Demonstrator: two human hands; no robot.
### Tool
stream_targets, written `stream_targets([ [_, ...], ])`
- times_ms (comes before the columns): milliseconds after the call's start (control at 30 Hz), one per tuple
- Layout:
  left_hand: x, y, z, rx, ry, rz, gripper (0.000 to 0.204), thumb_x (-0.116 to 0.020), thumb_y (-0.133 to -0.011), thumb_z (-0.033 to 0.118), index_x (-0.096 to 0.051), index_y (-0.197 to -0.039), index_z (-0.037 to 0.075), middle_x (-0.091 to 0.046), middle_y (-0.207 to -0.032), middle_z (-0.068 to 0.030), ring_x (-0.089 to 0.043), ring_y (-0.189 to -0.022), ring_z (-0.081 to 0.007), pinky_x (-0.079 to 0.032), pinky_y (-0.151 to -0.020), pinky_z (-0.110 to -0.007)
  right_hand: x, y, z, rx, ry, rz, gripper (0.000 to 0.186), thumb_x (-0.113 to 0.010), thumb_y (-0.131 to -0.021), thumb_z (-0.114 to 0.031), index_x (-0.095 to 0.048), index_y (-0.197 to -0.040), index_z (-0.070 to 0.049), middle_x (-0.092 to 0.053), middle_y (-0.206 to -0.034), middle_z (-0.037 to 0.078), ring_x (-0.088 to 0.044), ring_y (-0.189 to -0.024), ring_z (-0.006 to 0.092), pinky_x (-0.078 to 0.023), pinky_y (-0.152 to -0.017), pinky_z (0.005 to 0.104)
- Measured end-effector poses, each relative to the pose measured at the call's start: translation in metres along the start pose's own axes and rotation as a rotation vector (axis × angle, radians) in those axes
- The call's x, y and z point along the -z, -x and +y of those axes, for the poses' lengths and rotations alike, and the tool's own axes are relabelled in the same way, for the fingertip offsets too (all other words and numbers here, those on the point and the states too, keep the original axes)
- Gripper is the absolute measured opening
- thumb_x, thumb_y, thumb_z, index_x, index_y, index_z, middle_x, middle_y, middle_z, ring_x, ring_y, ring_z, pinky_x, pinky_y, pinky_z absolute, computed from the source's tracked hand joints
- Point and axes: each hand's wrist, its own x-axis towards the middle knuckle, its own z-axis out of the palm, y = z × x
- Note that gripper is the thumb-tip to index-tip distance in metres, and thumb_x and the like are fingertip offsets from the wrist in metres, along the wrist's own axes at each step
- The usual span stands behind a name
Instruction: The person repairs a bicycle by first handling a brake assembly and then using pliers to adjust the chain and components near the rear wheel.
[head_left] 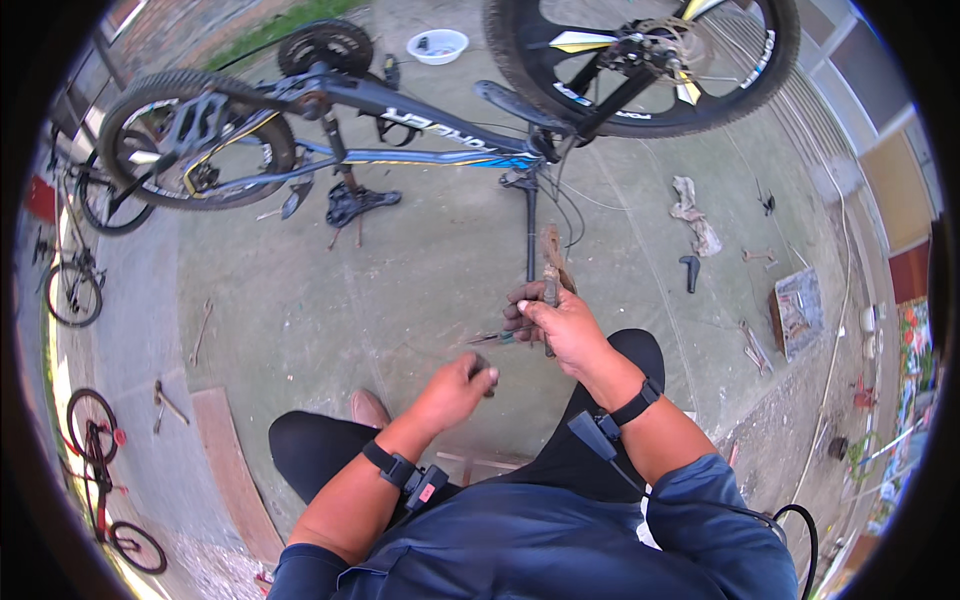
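Observation:
My right hand [562, 325] is closed around a long, brown, dirty strip [552, 262], whose exact kind I cannot make out. By its fingertips is a slim pointed tool [487, 339] with a greenish part; whether the fingers grip it is unclear. My left hand [458, 388] is curled, thumb against the fingers, lower and to the left; anything inside it is hidden. Beyond both hands a dark mountain bike [440, 125] is turned upside down, its saddle [355, 205] and handlebar [531, 235] toward the ground.
On the right lie a stained rag [692, 215], a black curved piece [690, 272], a wrench [760, 257] and a tool box [797, 312]. A white basin [437, 47] sits beyond the bike. Left are a hammer [171, 402], a wooden board [235, 470] and a red bike [97, 480].

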Motion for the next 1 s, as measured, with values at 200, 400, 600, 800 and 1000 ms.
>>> stream_targets([
  [200,-0.097,-0.012,-0.130,0.207,-0.430,-1.006,0.044,-0.054,-0.091,0.037,-0.060,-0.116,0.001,-0.065,-0.110,-0.0205,-0.062,-0.102,-0.0340,-0.047,-0.090,-0.042,0.054,-0.001,-0.021,-0.008,0.047,0.048,0.025,-0.054,-0.094,-0.015,-0.060,-0.116,-0.004,-0.065,-0.092,0.005,-0.065,-0.077,0.0143,-0.050,-0.064,0.0268],
  [400,-0.118,0.047,-0.213,0.227,-0.326,-1.429,0.054,-0.054,-0.092,0.042,-0.054,-0.127,0.001,-0.058,-0.126,-0.0202,-0.057,-0.115,-0.0334,-0.040,-0.099,-0.039,0.070,-0.004,-0.026,-0.129,0.022,0.089,0.022,-0.052,-0.094,-0.015,-0.059,-0.112,-0.007,-0.064,-0.092,0.006,-0.063,-0.072,0.0125,-0.049,-0.059,0.0270],
  [600,-0.107,0.069,-0.113,0.171,-0.506,-1.170,0.053,-0.066,-0.077,0.047,-0.067,-0.100,-0.001,-0.067,-0.092,-0.0251,-0.064,-0.093,-0.0382,-0.051,-0.081,-0.045,0.081,0.014,-0.017,-0.318,-0.081,0.207,0.025,-0.053,-0.096,-0.018,-0.057,-0.117,-0.005,-0.063,-0.097,0.006,-0.065,-0.077,0.0139,-0.049,-0.063,0.0259],
  [800,-0.066,0.052,0.002,0.223,-0.845,-0.966,0.040,-0.060,-0.079,0.033,-0.065,-0.104,0.003,-0.067,-0.099,-0.0223,-0.064,-0.097,-0.0377,-0.052,-0.083,-0.048,0.090,0.045,-0.002,-0.350,-0.127,0.396,0.021,-0.054,-0.095,-0.017,-0.061,-0.113,-0.009,-0.064,-0.091,0.004,-0.060,-0.065,0.0103,-0.044,-0.052,0.0245],
  [1000,-0.014,0.028,0.082,0.182,-0.909,-0.550,0.041,-0.064,-0.074,0.030,-0.064,-0.105,0.003,-0.061,-0.106,-0.0246,-0.065,-0.090,-0.0385,-0.053,-0.079,-0.046,0.096,0.092,-0.005,-0.363,-0.279,0.639,0.017,-0.057,-0.091,-0.014,-0.065,-0.104,-0.009,-0.063,-0.081,0.002,-0.052,-0.054,0.0097,-0.043,-0.048,0.0253],
])
